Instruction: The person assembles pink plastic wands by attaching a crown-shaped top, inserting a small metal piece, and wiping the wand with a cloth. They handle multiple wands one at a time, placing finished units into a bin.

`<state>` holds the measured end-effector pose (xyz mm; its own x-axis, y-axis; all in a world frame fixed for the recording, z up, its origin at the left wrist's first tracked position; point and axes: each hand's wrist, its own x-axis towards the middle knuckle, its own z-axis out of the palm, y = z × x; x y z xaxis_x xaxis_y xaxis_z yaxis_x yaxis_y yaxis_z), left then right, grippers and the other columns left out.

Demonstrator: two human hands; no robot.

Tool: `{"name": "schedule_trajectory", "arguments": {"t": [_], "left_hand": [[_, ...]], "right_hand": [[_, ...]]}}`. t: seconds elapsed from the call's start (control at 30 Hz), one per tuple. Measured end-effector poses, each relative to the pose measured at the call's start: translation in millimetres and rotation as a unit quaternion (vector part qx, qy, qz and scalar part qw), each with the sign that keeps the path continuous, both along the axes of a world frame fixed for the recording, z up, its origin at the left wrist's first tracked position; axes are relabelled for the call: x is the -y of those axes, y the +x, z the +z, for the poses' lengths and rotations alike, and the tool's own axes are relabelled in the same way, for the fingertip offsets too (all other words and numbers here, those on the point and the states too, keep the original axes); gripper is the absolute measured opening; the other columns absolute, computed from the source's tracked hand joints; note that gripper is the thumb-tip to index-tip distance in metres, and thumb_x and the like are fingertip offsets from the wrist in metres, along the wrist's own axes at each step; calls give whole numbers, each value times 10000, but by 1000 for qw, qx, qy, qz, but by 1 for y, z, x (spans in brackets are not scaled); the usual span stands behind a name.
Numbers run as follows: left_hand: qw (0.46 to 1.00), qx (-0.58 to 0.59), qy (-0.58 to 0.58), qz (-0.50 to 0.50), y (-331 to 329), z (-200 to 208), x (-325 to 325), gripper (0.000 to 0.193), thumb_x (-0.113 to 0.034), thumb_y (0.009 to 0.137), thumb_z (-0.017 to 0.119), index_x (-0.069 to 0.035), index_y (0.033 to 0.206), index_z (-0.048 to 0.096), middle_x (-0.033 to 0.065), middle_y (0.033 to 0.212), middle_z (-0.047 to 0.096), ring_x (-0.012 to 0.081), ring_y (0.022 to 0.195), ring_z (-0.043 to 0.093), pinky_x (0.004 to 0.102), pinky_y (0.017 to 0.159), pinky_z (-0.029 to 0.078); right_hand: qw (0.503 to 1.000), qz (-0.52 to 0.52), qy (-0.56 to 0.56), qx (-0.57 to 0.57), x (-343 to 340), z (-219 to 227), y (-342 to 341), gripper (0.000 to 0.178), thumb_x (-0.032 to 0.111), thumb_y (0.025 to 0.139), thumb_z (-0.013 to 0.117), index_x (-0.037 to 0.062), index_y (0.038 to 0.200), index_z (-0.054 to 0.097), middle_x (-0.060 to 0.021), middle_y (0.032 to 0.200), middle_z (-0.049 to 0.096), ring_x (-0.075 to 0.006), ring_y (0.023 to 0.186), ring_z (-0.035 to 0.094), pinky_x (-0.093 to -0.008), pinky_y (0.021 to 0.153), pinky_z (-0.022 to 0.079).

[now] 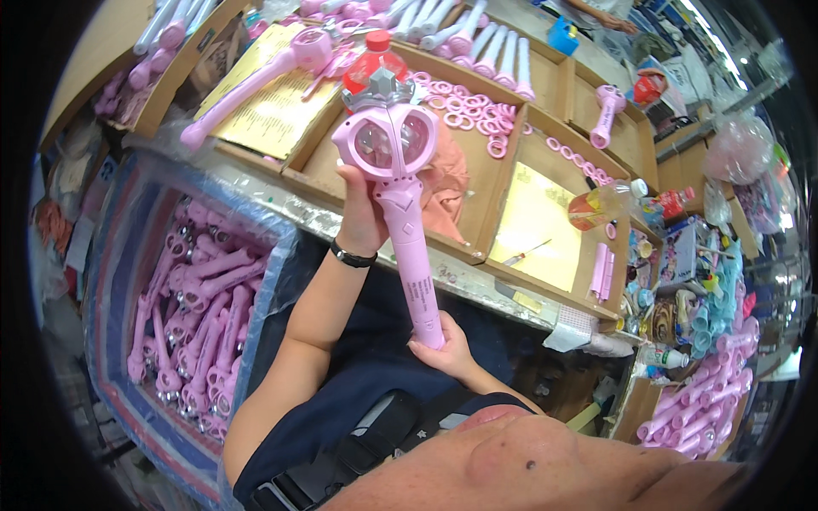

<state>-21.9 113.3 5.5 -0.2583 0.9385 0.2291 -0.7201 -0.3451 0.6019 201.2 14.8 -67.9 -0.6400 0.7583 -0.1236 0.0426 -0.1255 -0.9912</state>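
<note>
A pink toy light wand point(409, 255) stands slanted in front of me, its head toward the bench and its handle end toward my body. The head is a pink ring frame around a transparent globe, topped by a silver crown. My left hand point(362, 213), with a black band on the wrist, is closed around the neck just below the head; some fingers are hidden behind it. Down at the handle's base, my right hand point(449, 346) grips the end. Small dark print runs along the lower handle.
Cardboard trays point(477, 247) on the bench hold pink rings point(464, 109), an orange cloth point(443, 192) and a screwdriver point(524, 254). Another pink wand point(256, 89) lies at far left. Bottles point(601, 206) stand at right. A lined bin point(277, 255) at left holds many wands.
</note>
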Motion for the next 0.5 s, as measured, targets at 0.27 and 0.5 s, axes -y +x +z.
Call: {"name": "schedule_trajectory", "arguments": {"t": [0.27, 0.5], "left_hand": [[975, -160, -151, -3, 23, -19, 22, 260, -177, 959, 479, 4, 1140, 525, 73, 995, 606, 156, 945, 587, 291, 879, 450], [936, -206, -270, -92, 30, -69, 142, 214, -143, 935, 539, -3, 1096, 558, 78, 953, 634, 128, 910, 599, 260, 825, 472]], "right_hand": [[973, -159, -41, -161, -159, 84, 13, 457, 277, 804, 655, -17, 1109, 483, -105, 850, 595, -188, 748, 627, -294, 523, 522], [937, -342, 19, 71, -438, 90, 48, 312, 291, 779, 696, 9, 867, 598, -68, 675, 594, -139, 549, 549, -250, 492, 450]]}}
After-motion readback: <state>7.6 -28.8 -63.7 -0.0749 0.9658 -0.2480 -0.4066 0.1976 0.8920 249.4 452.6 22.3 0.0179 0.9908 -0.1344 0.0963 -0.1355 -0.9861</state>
